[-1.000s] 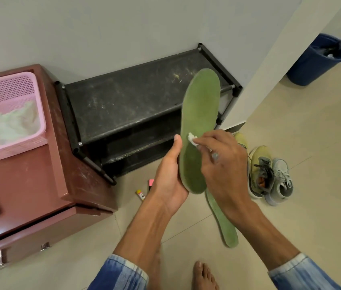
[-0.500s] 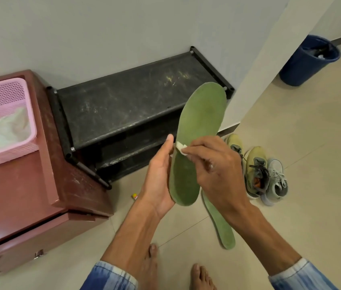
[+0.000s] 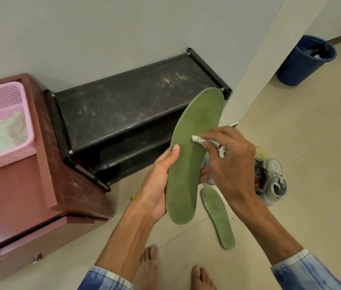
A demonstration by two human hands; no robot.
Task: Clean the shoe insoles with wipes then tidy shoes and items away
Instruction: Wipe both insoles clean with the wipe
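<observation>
My left hand [image 3: 157, 185] grips a green insole [image 3: 190, 147] by its lower half and holds it upright in front of the shoe rack. My right hand [image 3: 230, 162] pinches a small white wipe [image 3: 198, 139] and presses it against the middle of that insole. A second green insole [image 3: 217, 216] lies flat on the floor below my right wrist. A pair of yellow-and-grey sneakers [image 3: 272, 181] stands on the floor to the right, partly hidden behind my right hand.
A black two-tier shoe rack [image 3: 123, 109] stands against the wall. Left of it is a maroon cabinet [image 3: 29, 195] carrying a pink basket [image 3: 4, 126] with white wipes. A blue bin [image 3: 305, 59] sits at the far right. My bare feet [image 3: 148, 266] are on the tiled floor.
My right hand with the wipe has moved up the insole toward its middle. The insole has tilted more to the right. The camera has shifted a little.
</observation>
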